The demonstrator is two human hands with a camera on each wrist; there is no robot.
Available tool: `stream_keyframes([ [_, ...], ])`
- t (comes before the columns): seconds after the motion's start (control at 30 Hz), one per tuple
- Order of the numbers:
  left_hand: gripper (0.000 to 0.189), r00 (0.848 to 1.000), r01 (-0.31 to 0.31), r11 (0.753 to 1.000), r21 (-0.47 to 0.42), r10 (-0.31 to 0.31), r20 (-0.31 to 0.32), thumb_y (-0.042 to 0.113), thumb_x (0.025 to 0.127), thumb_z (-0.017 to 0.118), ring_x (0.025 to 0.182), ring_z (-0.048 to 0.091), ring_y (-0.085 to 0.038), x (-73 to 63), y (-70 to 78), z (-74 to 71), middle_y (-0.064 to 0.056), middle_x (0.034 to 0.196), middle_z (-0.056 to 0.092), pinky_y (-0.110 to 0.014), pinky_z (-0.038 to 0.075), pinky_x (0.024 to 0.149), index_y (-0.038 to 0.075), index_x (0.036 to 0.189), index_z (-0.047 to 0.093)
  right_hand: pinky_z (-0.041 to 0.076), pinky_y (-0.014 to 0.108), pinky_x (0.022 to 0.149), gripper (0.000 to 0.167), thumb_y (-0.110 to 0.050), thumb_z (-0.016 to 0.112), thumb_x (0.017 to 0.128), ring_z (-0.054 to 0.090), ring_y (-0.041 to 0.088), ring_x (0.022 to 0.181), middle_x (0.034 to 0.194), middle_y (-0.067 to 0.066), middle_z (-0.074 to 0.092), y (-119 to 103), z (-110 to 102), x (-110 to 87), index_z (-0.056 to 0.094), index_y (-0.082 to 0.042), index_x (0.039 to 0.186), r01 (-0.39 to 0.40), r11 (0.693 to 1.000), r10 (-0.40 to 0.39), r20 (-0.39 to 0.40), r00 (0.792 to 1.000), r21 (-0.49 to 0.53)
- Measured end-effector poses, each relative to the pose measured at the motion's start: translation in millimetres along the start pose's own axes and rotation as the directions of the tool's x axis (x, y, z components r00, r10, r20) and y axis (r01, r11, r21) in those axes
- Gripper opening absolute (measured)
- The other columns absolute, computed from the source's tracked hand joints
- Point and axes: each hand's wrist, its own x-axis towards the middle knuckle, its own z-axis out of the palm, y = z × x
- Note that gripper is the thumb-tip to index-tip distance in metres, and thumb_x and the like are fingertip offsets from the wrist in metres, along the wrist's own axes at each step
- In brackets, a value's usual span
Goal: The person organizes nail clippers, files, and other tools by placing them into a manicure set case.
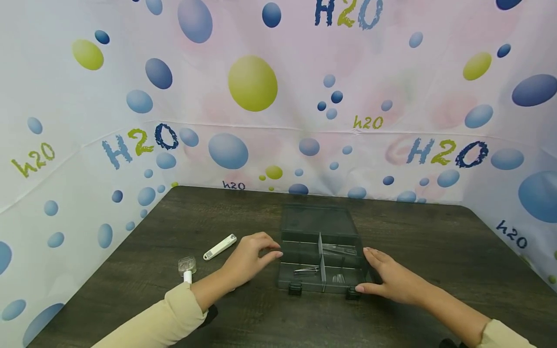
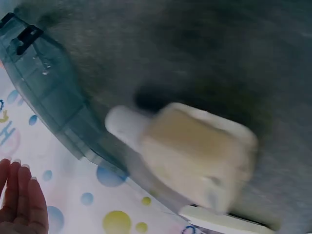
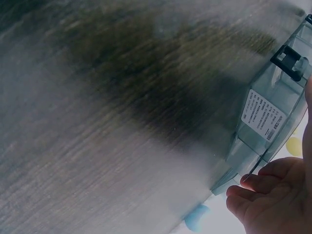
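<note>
A grey see-through divided case lies on the table with its lid up at the back. Inside are a small metal tool, clear strips and small clear pieces. My left hand hovers by the case's left side, fingers bent loosely, with nothing visible between them. My right hand rests against the case's right side, its thumb by the front right latch. The right wrist view shows relaxed fingers along the case's wall.
Left of my left hand lies a long white piece with a hole at one end, resembling a nail clipper. Nearer stands or lies a white-stemmed object with a clear squarish head, blurred in the left wrist view. A printed curtain hangs behind the dark table.
</note>
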Motion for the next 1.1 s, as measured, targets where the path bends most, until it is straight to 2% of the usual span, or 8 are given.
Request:
stream_keyframes([
  [0.27, 0.013, 0.997, 0.048, 0.998, 0.026, -0.047, -0.056, 0.018, 0.084, 0.068, 0.071, 0.054, -0.006, -16.0, -13.6, -7.1, 0.002, 0.085, 0.067, -0.023, 0.049, 0.061, 0.007, 0.09, 0.072, 0.036, 0.063, 0.095, 0.102, -0.062, 0.059, 0.078, 0.031, 0.052, 0.129, 0.143, 0.034, 0.029, 3, 0, -0.2, 0.027, 0.012, 0.141, 0.006, 1.0, -0.007, -0.006, 1.0, -0.004],
  [0.57, 0.017, 0.994, 0.107, 0.992, 0.069, -0.104, -0.043, 0.02, 0.084, 0.067, 0.077, 0.06, -0.011, -34.6, -24.7, -15.0, 0.002, 0.087, 0.067, -0.025, 0.051, 0.066, 0.006, 0.093, 0.071, 0.036, 0.064, 0.096, 0.101, -0.06, 0.06, 0.078, 0.03, 0.052, 0.129, 0.143, 0.035, 0.028, 3, 0, -1.8, 0.027, 0.011, 0.141, 0.008, 1.0, -0.008, 0.002, 1.0, 0.009],
  [0.8, 0.021, 0.994, 0.094, 0.991, 0.091, -0.088, -0.069, 0.019, 0.082, 0.069, 0.078, 0.064, -0.017, -50.2, -33.4, -19.8, -0.002, 0.088, 0.068, -0.029, 0.055, 0.068, 0.002, 0.093, 0.07, 0.036, 0.063, 0.095, 0.102, -0.062, 0.059, 0.078, 0.031, 0.052, 0.129, 0.143, 0.034, 0.029, 4, 0, -1.1, 0.027, 0.012, 0.141, 0.007, 1.0, -0.007, -0.01, 1.0, -0.006],
  [0.97, 0.027, 0.99, 0.137, 0.985, 0.106, -0.138, -0.001, 0.025, 0.083, 0.068, 0.079, 0.063, -0.019, -60.5, -38.3, -25.2, -0.004, 0.09, 0.067, -0.028, 0.054, 0.068, 0.0, 0.095, 0.069, 0.036, 0.063, 0.096, 0.102, -0.063, 0.059, 0.078, 0.031, 0.052, 0.129, 0.143, 0.034, 0.028, 3, 0, -1.1, 0.027, 0.011, 0.141, 0.002, 1.0, -0.002, -0.004, 1.0, 0.002],
  [1.1, 0.034, 0.98, 0.181, 0.977, 0.108, -0.188, 0.06, 0.03, 0.084, 0.067, 0.081, 0.063, -0.02, -67.5, -42.4, -29.3, -0.007, 0.094, 0.067, -0.028, 0.053, 0.067, -0.001, 0.1, 0.068, 0.035, 0.064, 0.096, 0.102, -0.062, 0.059, 0.078, 0.03, 0.052, 0.13, 0.144, 0.034, 0.028, 3, 0, -1.0, 0.027, 0.011, 0.141, 0.001, 1.0, -0.001, 0.0, 1.0, 0.003],
])
